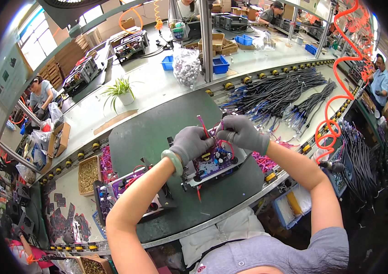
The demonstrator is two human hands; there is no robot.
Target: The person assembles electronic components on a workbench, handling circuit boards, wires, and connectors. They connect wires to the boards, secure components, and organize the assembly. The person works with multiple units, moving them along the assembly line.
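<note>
Working over a purple circuit board (212, 165) on the dark mat (157, 132) near the front edge of the tabletop (166, 86), both gloved hands meet above it. The left hand (190, 144) pinches red and pink wires (204, 128) rising from the board; the right hand (242, 132) closes on the same bundle. Wiring looks partly routed, with loose ends left. A second board (121, 187) waits toward the left corner, beside a box of small parts (89, 173).
</note>
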